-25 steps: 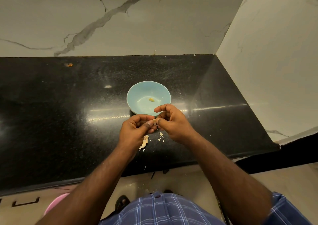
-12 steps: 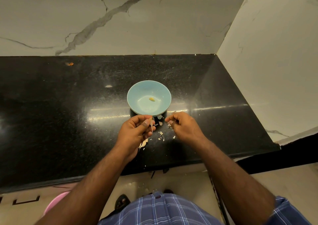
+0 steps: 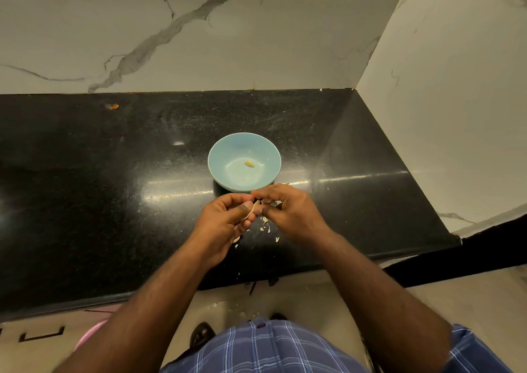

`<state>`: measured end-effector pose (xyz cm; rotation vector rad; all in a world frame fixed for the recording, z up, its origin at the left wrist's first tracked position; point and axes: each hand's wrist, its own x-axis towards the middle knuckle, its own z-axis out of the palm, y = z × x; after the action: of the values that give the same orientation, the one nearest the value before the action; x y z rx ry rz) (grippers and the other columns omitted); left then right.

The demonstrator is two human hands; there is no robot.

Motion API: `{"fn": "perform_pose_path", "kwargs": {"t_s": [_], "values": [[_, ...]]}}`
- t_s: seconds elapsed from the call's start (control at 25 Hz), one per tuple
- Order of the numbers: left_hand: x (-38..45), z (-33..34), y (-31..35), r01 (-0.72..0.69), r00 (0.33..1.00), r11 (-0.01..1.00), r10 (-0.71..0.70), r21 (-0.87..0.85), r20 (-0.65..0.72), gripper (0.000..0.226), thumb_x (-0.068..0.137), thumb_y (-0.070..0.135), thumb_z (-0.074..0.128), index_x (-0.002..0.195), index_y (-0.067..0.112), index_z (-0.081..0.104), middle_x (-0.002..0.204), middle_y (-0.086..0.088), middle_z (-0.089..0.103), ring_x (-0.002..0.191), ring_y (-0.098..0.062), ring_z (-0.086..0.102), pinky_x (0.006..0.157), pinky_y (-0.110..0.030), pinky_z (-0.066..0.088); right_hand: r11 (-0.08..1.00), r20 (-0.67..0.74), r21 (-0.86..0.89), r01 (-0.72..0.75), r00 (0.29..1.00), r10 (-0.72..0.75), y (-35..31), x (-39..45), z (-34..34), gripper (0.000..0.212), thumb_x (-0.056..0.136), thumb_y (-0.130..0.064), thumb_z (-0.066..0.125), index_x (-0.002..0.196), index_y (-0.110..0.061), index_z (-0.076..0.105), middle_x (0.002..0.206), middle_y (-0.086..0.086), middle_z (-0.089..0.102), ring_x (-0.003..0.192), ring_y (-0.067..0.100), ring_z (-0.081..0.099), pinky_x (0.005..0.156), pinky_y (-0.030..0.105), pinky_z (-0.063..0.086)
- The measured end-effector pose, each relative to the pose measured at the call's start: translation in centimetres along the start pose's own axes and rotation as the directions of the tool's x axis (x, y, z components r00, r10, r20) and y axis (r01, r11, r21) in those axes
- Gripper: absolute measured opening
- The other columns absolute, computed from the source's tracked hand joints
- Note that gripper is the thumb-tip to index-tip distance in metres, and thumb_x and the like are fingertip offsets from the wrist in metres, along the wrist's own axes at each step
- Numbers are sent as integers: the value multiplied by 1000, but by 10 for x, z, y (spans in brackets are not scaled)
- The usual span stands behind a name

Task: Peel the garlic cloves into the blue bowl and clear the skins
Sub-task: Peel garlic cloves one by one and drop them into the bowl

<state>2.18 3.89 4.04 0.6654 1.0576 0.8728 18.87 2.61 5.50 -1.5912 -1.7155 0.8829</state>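
Both hands work just in front of the blue bowl (image 3: 225, 155), above the near part of the black countertop (image 3: 85, 201). The left hand (image 3: 225, 224) has its fingers curled and its thumb pressed over a garlic clove (image 3: 253, 209), pinching it; a pale strip of skin runs down from the clove along the fingertips. The right hand (image 3: 291, 213) meets the left at the clove, its fingers curled and its fingertips closed on the clove's upper end or its skin (which of the two cannot be told at this size). The two hands touch at the fingertips.

The blue bowl stands upright on the countertop, just beyond the hands and not touched by them. One peeled clove (image 3: 249, 163), yellowish, lies on the bowl's floor, slightly right of centre.

Loose skins (image 3: 265, 224) lie on the countertop directly below and between the hands, with further flakes toward the near edge, including one small piece (image 3: 277, 239) beside the right wrist. A larger pale scrap (image 3: 236, 239) shows under the left hand's little-finger side; whether it is held or lying on the surface cannot be told.

A small orange fragment (image 3: 112, 106) lies well apart at the far left, near the marble wall (image 3: 199, 30)
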Motion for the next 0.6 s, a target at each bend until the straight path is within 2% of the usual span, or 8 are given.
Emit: {"fn": "perform_pose_path", "kwargs": {"t_s": [0.08,0.16,0.28,0.44,0.6], "values": [[-2,0,2,3,1000,1000,-3,0,21,11,99,8,61,103,4,71,84,-10,74,64,-9,64,57,-15,54,1000,-46,-8,6,999,-6,-2,0,4,19,91,-13,74,108,-19,78,101,-6,76,93,4,68,85,23,57],[-5,-2,5,-15,998,1000,14,15,65,18,97,18,64,103,4,73,87,-10,75,66,-10,66,60,-17,54,998,-82,50,-31,996,35,0,3,5,15,90,-12,74,103,-16,79,96,-5,78,90,5,71,86,30,60],[-8,-6,6,-99,991,988,88,118,96,25,89,19,70,103,-1,74,83,-7,75,66,-9,65,59,-16,54,988,-75,144,-62,995,73,4,5,2,19,89,-12,76,108,-13,78,99,-2,78,95,9,73,91,37,60],[-7,-6,4,-132,991,982,128,138,37,20,98,10,62,101,-7,71,74,-6,72,58,-8,60,52,-15,48,975,-62,217,-38,997,52,2,0,6,23,88,-7,76,110,-10,77,96,-5,78,93,7,74,88,29,60],[-8,-2,3,-120,993,986,118,114,22,18,98,11,62,91,0,73,69,-4,69,56,-6,58,51,-15,47,945,-137,327,-34,987,82,3,-1,9,18,83,-1,80,101,-5,79,88,-3,78,84,5,75,76,19,58]]}}
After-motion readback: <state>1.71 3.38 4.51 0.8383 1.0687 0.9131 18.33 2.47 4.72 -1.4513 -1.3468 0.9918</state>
